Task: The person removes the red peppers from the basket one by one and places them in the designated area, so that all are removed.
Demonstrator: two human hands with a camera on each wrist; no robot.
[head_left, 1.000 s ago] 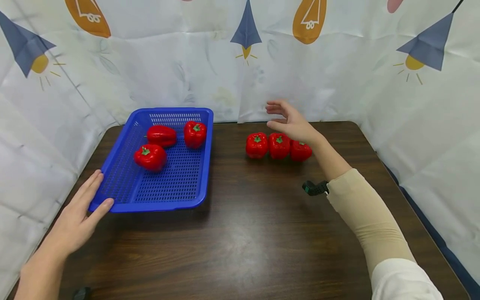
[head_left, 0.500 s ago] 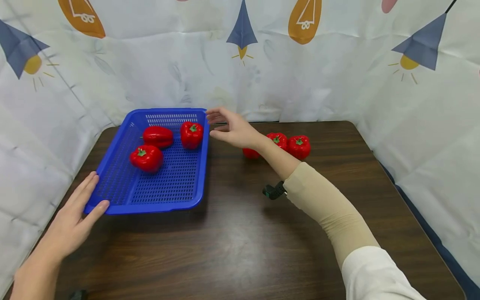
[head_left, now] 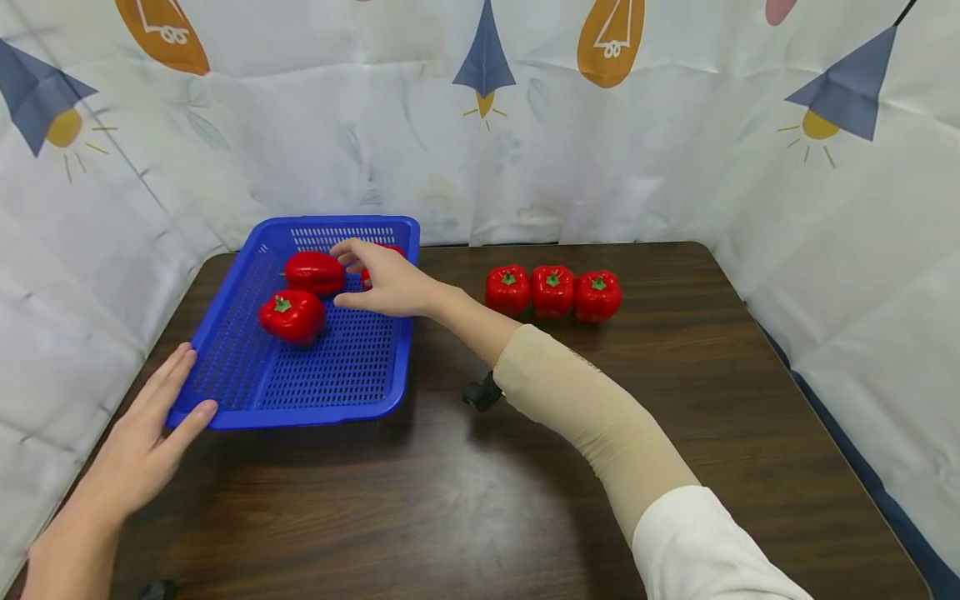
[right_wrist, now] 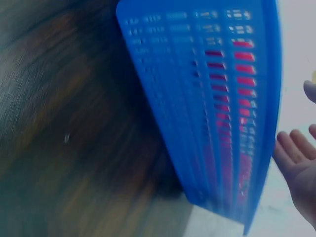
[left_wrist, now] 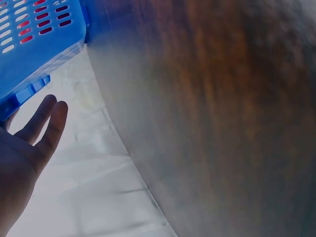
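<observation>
A blue perforated plastic basket (head_left: pixel 337 383) stands on the left of the table. Inside it, one red bell pepper (head_left: pixel 312 273) lies on its side and another red pepper (head_left: pixel 292 317) sits in front. A third is mostly hidden behind my right hand (head_left: pixel 390 282), which hovers over the basket with loosely bent fingers and nothing in them. My left hand (head_left: pixel 142 442) rests at the basket's near left corner, fingers straight along the rim and thumb on the front edge. Red peppers show through the slots of the basket wall (right_wrist: pixel 197 98) in the right wrist view.
Three more red bell peppers (head_left: pixel 552 292) stand in a row on the dark wooden table (head_left: pixel 480 500), right of the basket. A white patterned curtain (head_left: pixel 675 167) surrounds the table at the back and sides.
My right hand has moved left, from above the row of peppers across the rim to over the basket. My left hand stays at the basket's corner, and the peppers keep their places.
</observation>
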